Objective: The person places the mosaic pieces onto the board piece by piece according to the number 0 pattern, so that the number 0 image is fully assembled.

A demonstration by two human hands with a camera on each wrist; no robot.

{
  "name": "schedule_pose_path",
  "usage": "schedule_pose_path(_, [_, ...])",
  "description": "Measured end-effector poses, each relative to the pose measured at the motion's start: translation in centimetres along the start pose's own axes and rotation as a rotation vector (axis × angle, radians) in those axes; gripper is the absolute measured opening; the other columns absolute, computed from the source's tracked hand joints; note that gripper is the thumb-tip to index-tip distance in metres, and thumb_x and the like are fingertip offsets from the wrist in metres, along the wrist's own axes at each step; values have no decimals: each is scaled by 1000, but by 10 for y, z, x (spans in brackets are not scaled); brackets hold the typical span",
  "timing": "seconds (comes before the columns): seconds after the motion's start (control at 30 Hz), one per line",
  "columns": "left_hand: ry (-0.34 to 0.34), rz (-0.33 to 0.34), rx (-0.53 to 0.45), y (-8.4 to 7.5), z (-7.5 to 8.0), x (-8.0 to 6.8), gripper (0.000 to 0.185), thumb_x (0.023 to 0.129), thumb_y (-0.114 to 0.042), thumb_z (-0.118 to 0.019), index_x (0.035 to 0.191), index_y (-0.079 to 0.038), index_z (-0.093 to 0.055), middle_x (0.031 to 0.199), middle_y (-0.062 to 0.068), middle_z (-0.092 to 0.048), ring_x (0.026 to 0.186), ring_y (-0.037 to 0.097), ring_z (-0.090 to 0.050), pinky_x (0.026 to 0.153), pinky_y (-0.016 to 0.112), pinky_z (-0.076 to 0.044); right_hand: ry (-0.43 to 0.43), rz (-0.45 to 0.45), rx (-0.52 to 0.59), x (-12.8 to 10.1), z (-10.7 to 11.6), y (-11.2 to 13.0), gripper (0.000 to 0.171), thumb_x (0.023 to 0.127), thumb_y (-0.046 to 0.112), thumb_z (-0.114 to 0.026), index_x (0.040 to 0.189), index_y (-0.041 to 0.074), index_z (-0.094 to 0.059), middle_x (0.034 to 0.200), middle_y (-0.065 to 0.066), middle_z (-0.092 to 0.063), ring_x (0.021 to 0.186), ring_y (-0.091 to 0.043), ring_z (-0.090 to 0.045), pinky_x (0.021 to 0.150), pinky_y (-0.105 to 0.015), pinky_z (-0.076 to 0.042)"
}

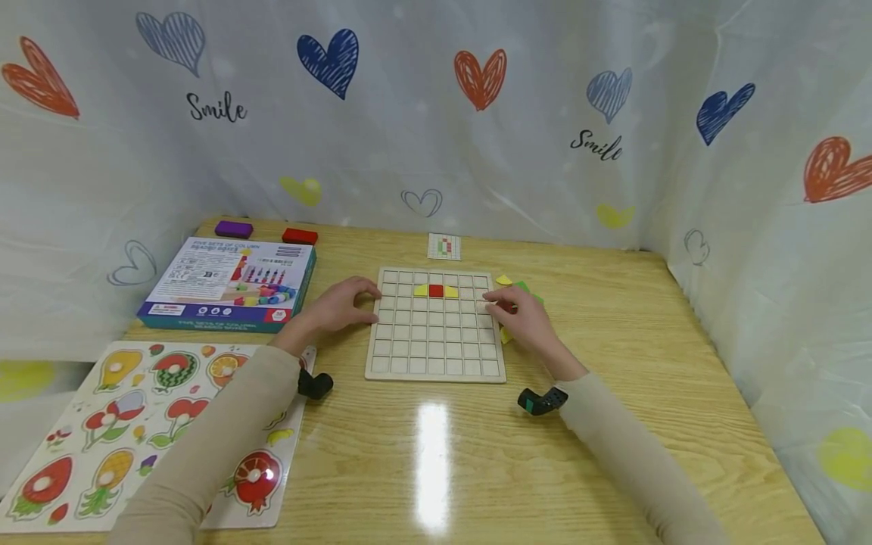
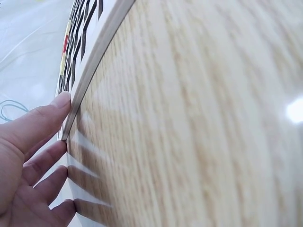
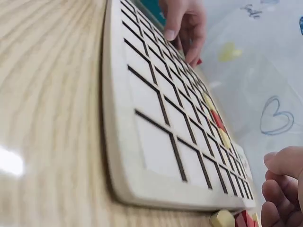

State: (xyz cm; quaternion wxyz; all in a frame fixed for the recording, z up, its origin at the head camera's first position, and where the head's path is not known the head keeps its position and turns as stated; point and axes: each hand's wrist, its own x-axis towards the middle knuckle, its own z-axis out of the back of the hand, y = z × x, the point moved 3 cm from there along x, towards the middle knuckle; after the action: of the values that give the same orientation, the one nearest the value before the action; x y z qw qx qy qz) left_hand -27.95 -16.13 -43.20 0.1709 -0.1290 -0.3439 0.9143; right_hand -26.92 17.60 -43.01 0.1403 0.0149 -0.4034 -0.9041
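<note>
Grid board: the wooden grid board (image 1: 436, 325) lies flat on the table (image 1: 613, 454), mid-way between both hands, so either can reach any cell.
Left hand: the left hand (image 1: 338, 305) rests against the board's left edge, fingers (image 2: 45, 120) straight and slightly spread, apparently steadying it.
Right hand: the right hand (image 1: 521, 316) sits at the right edge, fingers loosely curled over the loose tiles (image 1: 518, 291); whether they pinch one I cannot tell.
Placed tiles: a red square (image 1: 436, 291) flanked by yellow triangles (image 1: 421, 290) sits in the second row.
Pattern card: the card (image 1: 444, 246) lies just behind the board, readable as a guide.
</note>
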Motion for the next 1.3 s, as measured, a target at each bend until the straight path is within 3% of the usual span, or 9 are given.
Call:
schedule_pose_path(0.27, [-4,-3,-7,-1,3,0,40,90,-18,-72,125,-2,-59,142,18,-46,138,36,-34,115,52,-24,-94,-84,2,-29,24,-30,30,98,25,-61,125,12,-66,116,-6,-62,103,-22,-58,88,-39,-50])
schedule_pose_path(0.5, [-4,1,-7,0,3,0,40,90,-17,-72,125,-3,-59,143,17,-46,138,35,-33,116,52,-24,-102,-138,-14,-37,38,-43,32,98,24,-61,126,9,-65,119,-9,-60,106,-25,-58,92,-42,-50])
schedule_pose_path(0.83, [-3,4,-14,0,3,-1,40,90,-19,-72,125,-3,-60,143,16,-46,139,35,-33,116,51,-24,-29,-72,-30,-30,28,-39,32,96,19,-65,124,6,-66,116,-11,-65,105,-26,-61,89,-41,-51])
schedule_pose_path(1.1, [-2,9,-10,4,-1,1,40,90,-20,-72,125,-5,-60,143,16,-46,139,35,-33,116,52,-23,16,-26,-37,-20,19,-38,32,93,16,-68,124,11,-68,117,-8,-65,100,-24,-63,85,-41,-52])
schedule_pose_path(1.3, [-1,13,-12,4,-2,2,40,90,-21,-72,125,-6,-60,143,15,-46,139,34,-33,116,52,-23,20,21,-106,-15,15,-40,31,91,14,-71,122,10,-69,120,-9,-64,109,-26,-59,91,-43,-50])
